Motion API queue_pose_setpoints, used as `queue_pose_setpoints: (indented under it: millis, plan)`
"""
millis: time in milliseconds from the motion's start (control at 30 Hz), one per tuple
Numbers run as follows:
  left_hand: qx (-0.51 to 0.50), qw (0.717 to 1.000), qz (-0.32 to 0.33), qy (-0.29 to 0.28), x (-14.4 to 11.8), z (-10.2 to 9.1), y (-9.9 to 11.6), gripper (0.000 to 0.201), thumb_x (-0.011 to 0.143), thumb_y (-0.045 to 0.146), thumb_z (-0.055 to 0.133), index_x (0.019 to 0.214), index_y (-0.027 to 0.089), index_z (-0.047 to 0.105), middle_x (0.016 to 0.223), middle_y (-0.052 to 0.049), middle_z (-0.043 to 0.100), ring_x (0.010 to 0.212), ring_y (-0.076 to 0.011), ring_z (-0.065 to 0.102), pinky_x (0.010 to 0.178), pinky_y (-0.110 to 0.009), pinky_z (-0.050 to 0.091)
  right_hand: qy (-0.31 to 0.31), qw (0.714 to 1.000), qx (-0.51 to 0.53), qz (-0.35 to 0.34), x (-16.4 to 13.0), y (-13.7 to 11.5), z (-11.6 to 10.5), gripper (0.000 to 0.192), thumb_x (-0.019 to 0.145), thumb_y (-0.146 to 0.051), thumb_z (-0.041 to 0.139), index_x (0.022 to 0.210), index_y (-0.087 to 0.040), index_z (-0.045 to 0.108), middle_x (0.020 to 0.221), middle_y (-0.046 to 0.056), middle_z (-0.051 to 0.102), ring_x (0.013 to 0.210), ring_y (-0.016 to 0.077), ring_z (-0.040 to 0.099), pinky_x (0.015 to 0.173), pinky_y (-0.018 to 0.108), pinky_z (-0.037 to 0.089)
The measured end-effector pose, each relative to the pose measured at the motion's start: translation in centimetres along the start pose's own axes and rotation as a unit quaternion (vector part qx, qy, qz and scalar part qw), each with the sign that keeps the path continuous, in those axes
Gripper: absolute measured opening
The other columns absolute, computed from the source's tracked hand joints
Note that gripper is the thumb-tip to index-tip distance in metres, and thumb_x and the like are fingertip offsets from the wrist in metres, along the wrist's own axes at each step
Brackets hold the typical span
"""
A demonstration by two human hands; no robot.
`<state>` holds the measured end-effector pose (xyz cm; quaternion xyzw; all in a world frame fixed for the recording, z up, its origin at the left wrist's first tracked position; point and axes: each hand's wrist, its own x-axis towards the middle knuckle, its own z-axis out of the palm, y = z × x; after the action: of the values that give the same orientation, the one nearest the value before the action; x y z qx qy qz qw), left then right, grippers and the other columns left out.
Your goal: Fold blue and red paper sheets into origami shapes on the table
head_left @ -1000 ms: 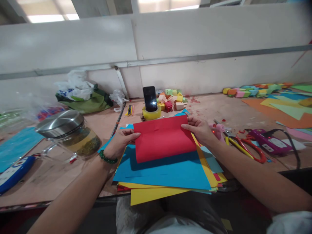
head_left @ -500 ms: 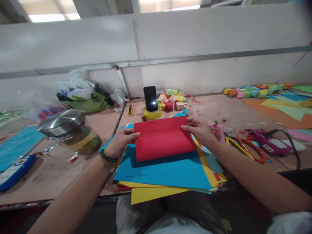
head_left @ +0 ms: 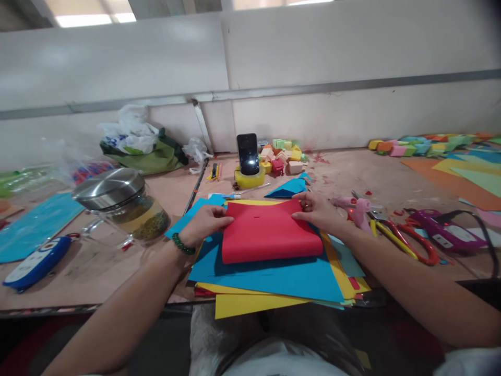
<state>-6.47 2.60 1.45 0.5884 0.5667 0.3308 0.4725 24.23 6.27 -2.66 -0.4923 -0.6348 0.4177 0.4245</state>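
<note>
- Since the earlier frame, our folded red sheet (head_left: 270, 232) has been pressed flatter.
- Left hand (head_left: 205, 222) pinches its far-left corner; right hand (head_left: 317, 209) pinches the far-right corner.
- Sheet rests on the blue paper (head_left: 270, 274) atop the stack at the tabletop (head_left: 97, 277) edge.
- Scissors (head_left: 407, 240) lie to the right.

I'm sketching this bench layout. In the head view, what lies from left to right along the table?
Blue case → lidded glass jar → left hand → red sheet → right hand → pink glue gun → red-handled scissors → purple tool.
</note>
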Motion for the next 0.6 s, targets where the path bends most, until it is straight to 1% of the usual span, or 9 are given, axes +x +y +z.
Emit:
queue_pose_setpoints:
  millis: [133,200,267,367,400,467,500,533,600]
  plan:
    - [0.174,0.983,0.06,0.005,0.3,0.6,-0.6,0.031,0.062,0.027,0.068,0.043,0.02,0.045,0.044,0.003,0.045,0.045,-0.0111,0.039,0.047,-0.025,0.025,-0.005,0.989,-0.132,-0.065,-0.4,1.1,0.6,0.048,0.063,-0.021,0.075,0.11,-0.025,0.065,0.097,0.005,0.065,0.065,0.0161,0.06,0.064,0.034,0.053]
    - [0.247,0.965,0.087,0.017,0.4,0.8,-0.8,0.029,0.065,0.022,0.065,0.045,0.02,0.044,0.046,0.003,0.047,0.048,-0.0121,0.041,0.048,-0.026,0.024,-0.007,0.975,-0.198,-0.1,-0.6,1.2,0.9,0.051,0.068,-0.02,0.07,0.118,-0.025,0.062,0.107,0.007,0.064,0.069,0.0174,0.061,0.07,0.037,0.054]
    - [0.329,0.94,0.087,0.014,0.3,0.9,-0.9,0.023,0.07,0.021,0.061,0.051,0.02,0.048,0.052,0.002,0.05,0.052,-0.0139,0.044,0.05,-0.027,0.026,-0.004,0.957,-0.261,-0.129,-0.7,1.2,1.1,0.052,0.071,-0.019,0.066,0.122,-0.024,0.059,0.114,0.009,0.061,0.08,0.0208,0.063,0.078,0.04,0.053]
    - [0.434,0.897,0.078,0.008,0.0,1.1,-1.0,0.005,0.078,0.022,0.058,0.078,0.019,0.061,0.071,-0.002,0.059,0.069,-0.0191,0.054,0.061,-0.028,0.04,-0.007,0.933,-0.327,-0.151,-0.9,1.1,1.3,0.055,0.075,-0.018,0.061,0.129,-0.021,0.055,0.123,0.012,0.058,0.1,0.0259,0.062,0.088,0.043,0.051]
    - [0.453,0.886,0.095,0.015,0.0,1.2,-1.0,0.016,0.079,0.022,0.059,0.094,0.018,0.063,0.082,-0.004,0.062,0.079,-0.0215,0.057,0.069,-0.031,0.045,-0.011,0.927,-0.342,-0.154,-0.9,1.0,1.3,0.056,0.075,-0.018,0.061,0.13,-0.02,0.053,0.124,0.012,0.057,0.106,0.027,0.06,0.091,0.044,0.05]
    - [0.472,0.866,0.163,0.033,0.0,1.2,-1.0,0.044,0.08,0.02,0.061,0.123,0.015,0.056,0.108,-0.011,0.061,0.103,-0.0263,0.056,0.089,-0.038,0.046,-0.02,0.918,-0.364,-0.154,-1.0,0.9,1.3,0.057,0.077,-0.018,0.061,0.133,-0.02,0.051,0.127,0.013,0.056,0.113,0.0278,0.058,0.095,0.043,0.048]
    - [0.479,0.853,0.206,0.026,0.1,1.1,-1.0,0.048,0.081,0.018,0.06,0.129,0.016,0.053,0.119,-0.014,0.057,0.113,-0.0279,0.053,0.097,-0.041,0.044,-0.024,0.916,-0.372,-0.149,-1.0,0.8,1.2,0.057,0.077,-0.019,0.06,0.133,-0.02,0.05,0.127,0.013,0.056,0.114,0.0277,0.057,0.096,0.043,0.048]
    - [0.487,0.838,0.246,0.0,0.3,1.0,-0.9,0.045,0.083,0.017,0.058,0.128,0.016,0.055,0.125,-0.015,0.054,0.118,-0.0283,0.05,0.101,-0.042,0.042,-0.028,0.915,-0.377,-0.141,-1.0,0.6,1.2,0.057,0.078,-0.02,0.06,0.134,-0.02,0.049,0.128,0.013,0.056,0.114,0.0274,0.057,0.097,0.042,0.047]
    - [0.503,0.806,0.297,-0.096,0.9,0.8,-0.4,0.032,0.088,0.014,0.048,0.116,0.018,0.065,0.124,-0.013,0.057,0.117,-0.0258,0.052,0.099,-0.039,0.044,-0.042,0.913,-0.388,-0.117,-1.0,0.3,1.0,0.057,0.08,-0.023,0.06,0.136,-0.02,0.048,0.131,0.013,0.055,0.113,0.0271,0.059,0.096,0.041,0.048]
